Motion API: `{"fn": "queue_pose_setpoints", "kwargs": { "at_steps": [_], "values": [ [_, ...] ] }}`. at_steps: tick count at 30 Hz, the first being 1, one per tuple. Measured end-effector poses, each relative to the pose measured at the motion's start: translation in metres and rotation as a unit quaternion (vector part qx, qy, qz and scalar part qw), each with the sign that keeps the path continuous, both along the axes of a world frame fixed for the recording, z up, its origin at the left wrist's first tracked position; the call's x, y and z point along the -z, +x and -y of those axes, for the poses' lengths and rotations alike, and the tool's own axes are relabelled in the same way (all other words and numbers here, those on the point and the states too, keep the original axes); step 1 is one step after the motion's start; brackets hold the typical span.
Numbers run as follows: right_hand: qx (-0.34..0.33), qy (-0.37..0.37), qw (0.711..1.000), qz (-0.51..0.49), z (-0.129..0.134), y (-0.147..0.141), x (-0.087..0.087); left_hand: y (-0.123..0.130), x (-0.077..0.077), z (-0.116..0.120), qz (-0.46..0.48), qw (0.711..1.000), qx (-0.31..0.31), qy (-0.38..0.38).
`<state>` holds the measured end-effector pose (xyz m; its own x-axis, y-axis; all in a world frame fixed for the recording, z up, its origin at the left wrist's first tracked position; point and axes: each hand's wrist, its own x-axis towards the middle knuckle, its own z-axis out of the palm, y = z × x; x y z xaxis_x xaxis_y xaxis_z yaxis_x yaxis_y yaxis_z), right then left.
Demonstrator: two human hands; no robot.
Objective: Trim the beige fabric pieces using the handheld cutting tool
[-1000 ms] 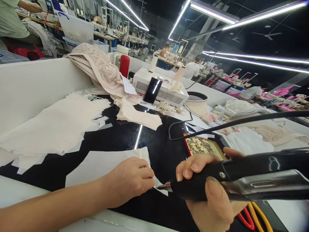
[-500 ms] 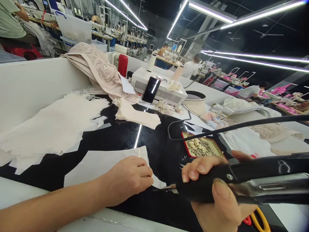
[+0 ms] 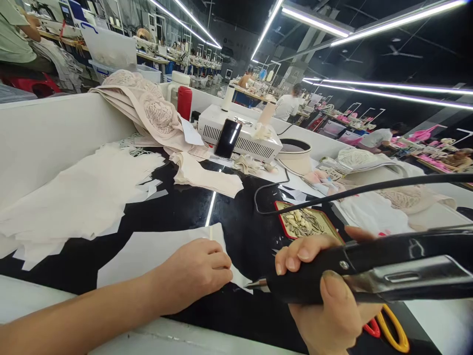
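My left hand (image 3: 201, 268) presses down on a white fabric piece (image 3: 148, 249) lying on the black table top, its fingers curled in at the right edge. A narrow cream strip (image 3: 211, 232) runs under the fingers along that edge. My right hand (image 3: 328, 305) is wrapped round a black corded hand tool (image 3: 306, 278) with a metal lever along its side. The tool's metal tip (image 3: 259, 285) touches the pointed lower right corner of the fabric. What lies directly under my left fingers is hidden.
Left lies a heap of cream fabric pieces (image 3: 74, 192); farther back, a phone (image 3: 228, 138) leans on a white vented box (image 3: 240, 130). A tray of seeds (image 3: 303, 222) sits past the tool, below its black cable (image 3: 332, 197). Scissors (image 3: 393, 328) lie at lower right.
The tool has shifted slightly left and up, and its tip now meets the fabric's corner. My left hand stays on the fabric, nearly still. The whole view has drifted slightly.
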<state>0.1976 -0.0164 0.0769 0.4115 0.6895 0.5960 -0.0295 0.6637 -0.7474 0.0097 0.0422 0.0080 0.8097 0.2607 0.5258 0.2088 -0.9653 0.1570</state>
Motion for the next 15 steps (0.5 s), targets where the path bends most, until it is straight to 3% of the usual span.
{"fn": "queue_pose_setpoints", "kwargs": {
  "at_steps": [4,10,15],
  "values": [
    [-0.003,0.0,1.0,0.008,0.0,0.0,0.0,-0.001,0.002,0.0,-0.004,1.0,0.007,-0.008],
    [-0.012,0.006,1.0,0.019,-0.008,0.01,0.003,-0.014,-0.007,-0.01,0.031,0.992,-0.004,-0.124],
    [0.004,0.013,1.0,0.019,-0.026,0.022,0.007,-0.035,-0.009,-0.023,-0.061,0.993,-0.038,-0.095]
  ]
}}
